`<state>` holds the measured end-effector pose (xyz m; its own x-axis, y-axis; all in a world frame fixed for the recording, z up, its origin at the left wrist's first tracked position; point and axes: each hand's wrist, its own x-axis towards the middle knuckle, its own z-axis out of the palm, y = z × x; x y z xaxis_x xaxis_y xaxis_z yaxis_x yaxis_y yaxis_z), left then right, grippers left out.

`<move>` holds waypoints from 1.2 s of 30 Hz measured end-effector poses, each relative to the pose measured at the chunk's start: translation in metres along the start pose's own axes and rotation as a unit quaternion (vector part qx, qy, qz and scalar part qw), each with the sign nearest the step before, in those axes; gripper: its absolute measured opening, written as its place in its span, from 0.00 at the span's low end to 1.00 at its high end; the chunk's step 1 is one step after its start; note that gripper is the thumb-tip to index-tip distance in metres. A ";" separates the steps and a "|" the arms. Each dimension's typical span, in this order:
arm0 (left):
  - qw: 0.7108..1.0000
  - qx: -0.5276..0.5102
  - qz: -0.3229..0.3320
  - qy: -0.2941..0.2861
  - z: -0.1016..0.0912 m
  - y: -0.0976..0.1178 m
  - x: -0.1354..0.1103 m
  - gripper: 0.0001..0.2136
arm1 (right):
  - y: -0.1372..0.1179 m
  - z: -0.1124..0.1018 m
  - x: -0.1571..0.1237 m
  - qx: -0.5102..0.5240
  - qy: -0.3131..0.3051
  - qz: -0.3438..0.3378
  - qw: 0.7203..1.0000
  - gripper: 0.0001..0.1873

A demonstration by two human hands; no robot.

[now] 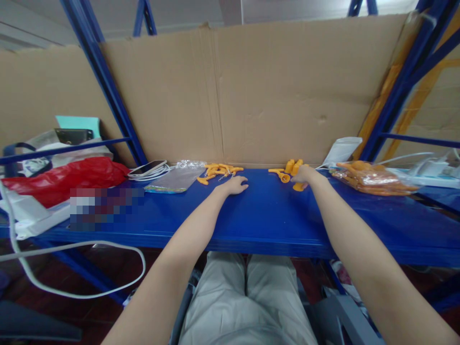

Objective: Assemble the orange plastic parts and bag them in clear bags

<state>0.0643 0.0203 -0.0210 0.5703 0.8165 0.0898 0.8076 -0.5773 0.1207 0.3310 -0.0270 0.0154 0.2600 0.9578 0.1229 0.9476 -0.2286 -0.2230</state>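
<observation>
The blue tabletop (262,220) runs from its straight front edge, with the person's grey-trousered legs (233,297) below, to the tall cardboard panel (287,91) that closes off its rear. Between the two hands its bare surface leaves room for sideways and forward movement. The left hand (237,185) is over the tabletop's rear middle, fingers loosely parted and slightly bent, just in front of a heap of orange-handled corkscrews (215,170) along the back edge. The right hand (302,176) is farther right at the tabletop's rear, fingers bent down among orange plastic corkscrew parts (285,178); I cannot tell whether it grips the piece under its fingertips. Toward the tabletop's left end lie a clear plastic bag (176,177), a smartphone (149,167) on a coiled white cable (151,176), and a bulky red plastic bag (72,179); a loop of white cord (142,263) hangs before its front left edge. At its rear right, a filled bag of orange parts (370,177) limits reach beyond the right forearm, and blue uprights (388,115) rise behind both sides.
</observation>
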 end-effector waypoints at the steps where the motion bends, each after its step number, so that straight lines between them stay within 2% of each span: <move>1: 1.000 0.006 -0.005 0.008 0.000 0.000 0.000 0.22 | -0.003 0.001 -0.001 0.001 -0.039 0.005 0.999 0.16; 3: 0.999 0.021 -0.025 0.031 0.000 0.001 -0.001 0.24 | -0.010 0.000 -0.005 0.007 -0.091 -0.015 0.996 0.13; 7: 0.991 0.038 -0.110 0.062 0.000 0.001 -0.004 0.27 | -0.020 0.000 -0.012 0.022 -0.110 -0.093 0.989 0.11; 12: 0.968 0.017 -0.244 0.049 -0.002 -0.002 -0.009 0.29 | -0.024 0.007 -0.013 0.050 -0.099 -0.133 0.985 0.11; 15: 0.960 -0.009 -0.280 0.022 -0.003 -0.004 -0.011 0.29 | -0.025 0.013 -0.014 0.061 -0.044 -0.141 0.987 0.11; 17: 0.960 -0.018 -0.280 0.015 -0.002 -0.006 -0.011 0.30 | -0.026 0.015 -0.015 0.054 0.010 -0.133 0.990 0.11; 19: 0.962 -0.017 -0.271 0.018 0.000 -0.008 -0.010 0.30 | -0.026 0.016 -0.015 0.051 0.036 -0.130 0.990 0.11; 27: 0.965 -0.010 -0.261 0.005 0.001 -0.010 -0.007 0.27 | -0.029 0.018 -0.015 0.050 0.021 -0.172 0.984 0.06; 36: 0.973 0.005 -0.229 -0.010 -0.003 0.006 -0.010 0.29 | -0.032 0.020 -0.015 0.058 -0.002 -0.207 0.977 0.03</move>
<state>0.0624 0.0086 -0.0179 0.1521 0.9883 0.0106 0.9793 -0.1522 0.1333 0.2934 -0.0310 0.0016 -0.1411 0.9647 0.2224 0.9441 0.1987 -0.2629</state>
